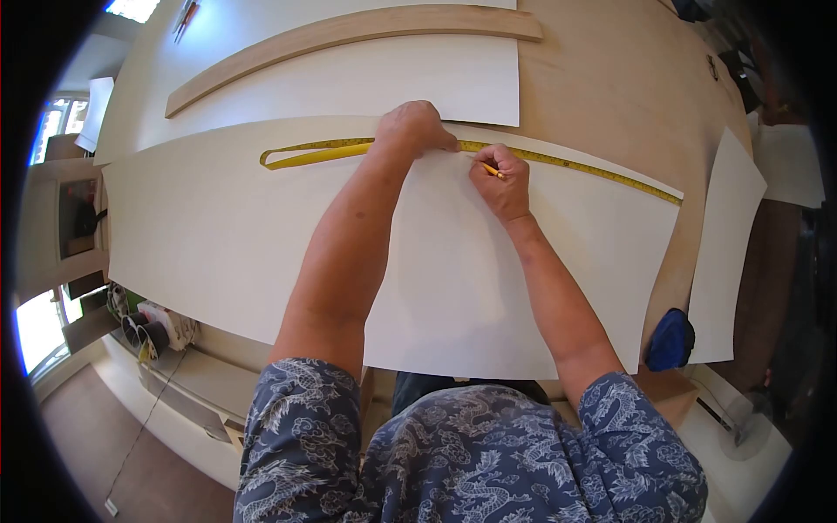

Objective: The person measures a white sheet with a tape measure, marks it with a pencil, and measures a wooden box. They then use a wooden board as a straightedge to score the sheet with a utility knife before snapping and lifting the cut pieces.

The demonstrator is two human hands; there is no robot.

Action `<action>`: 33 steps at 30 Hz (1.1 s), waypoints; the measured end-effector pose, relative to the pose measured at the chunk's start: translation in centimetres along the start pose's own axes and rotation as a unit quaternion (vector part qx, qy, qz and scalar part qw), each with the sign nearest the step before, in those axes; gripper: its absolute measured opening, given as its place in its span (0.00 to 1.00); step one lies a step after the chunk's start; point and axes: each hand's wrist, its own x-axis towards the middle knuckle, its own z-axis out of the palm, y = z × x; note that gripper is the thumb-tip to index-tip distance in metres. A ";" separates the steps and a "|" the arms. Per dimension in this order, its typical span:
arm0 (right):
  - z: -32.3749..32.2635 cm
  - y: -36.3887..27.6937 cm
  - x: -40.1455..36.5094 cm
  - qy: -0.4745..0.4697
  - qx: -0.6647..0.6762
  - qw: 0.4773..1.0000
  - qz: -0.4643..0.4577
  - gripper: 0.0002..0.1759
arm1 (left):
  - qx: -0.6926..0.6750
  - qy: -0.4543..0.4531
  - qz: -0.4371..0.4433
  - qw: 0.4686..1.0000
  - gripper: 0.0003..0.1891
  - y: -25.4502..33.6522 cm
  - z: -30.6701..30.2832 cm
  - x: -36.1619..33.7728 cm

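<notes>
- Head view: a yellow measuring tape (593, 168) lies across a large white sheet (488, 288), near its far edge, with the tape's right end at the sheet's right-hand edge.
- The left hand (414, 131) is closed, fingers curled over the tape; whether it pinches the strip or only presses it down cannot be told. Beyond that hand, to the left, the strip doubles back in a loop.
- The right hand (503, 179) grips a yellow pencil (493, 171) just beside the left hand, at the tape's near side; its point is too small to make out against the sheet.
- Judging by this pose, the step in hand is marking off a measured length on the sheet.
- A clean mark would call for the left hand to hold the tape firm, its right end lined up with the sheet's edge, while the pencil touches down at the chosen graduation.
- Farther off, a wooden plank (349, 35) lies on a second white sheet (418, 78), apart from both hands.
</notes>
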 end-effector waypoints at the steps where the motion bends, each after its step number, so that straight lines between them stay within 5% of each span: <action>1: 0.1 0.0 0.1 -0.001 -0.003 1.000 0.005 0.05 | 0.003 0.005 0.004 1.000 0.25 -0.1 0.0 0.1; 21: 0.2 -0.1 0.5 0.013 -0.040 0.999 0.016 0.05 | -0.006 -0.014 -0.006 1.000 0.26 0.4 -0.2 -0.3; 26: -1.4 -0.8 -0.1 -0.033 0.018 0.995 0.094 0.04 | 0.011 -0.006 0.014 1.000 0.27 0.2 0.4 -0.2; 30: -7.6 -5.1 -5.1 0.006 0.081 0.985 0.151 0.05 | 0.053 0.031 0.083 0.995 0.28 -0.4 1.5 -0.3; 33: -14.6 -6.9 -14.1 0.075 -0.024 0.991 0.106 0.09 | 0.033 0.126 0.206 0.970 0.32 -2.1 5.3 -2.5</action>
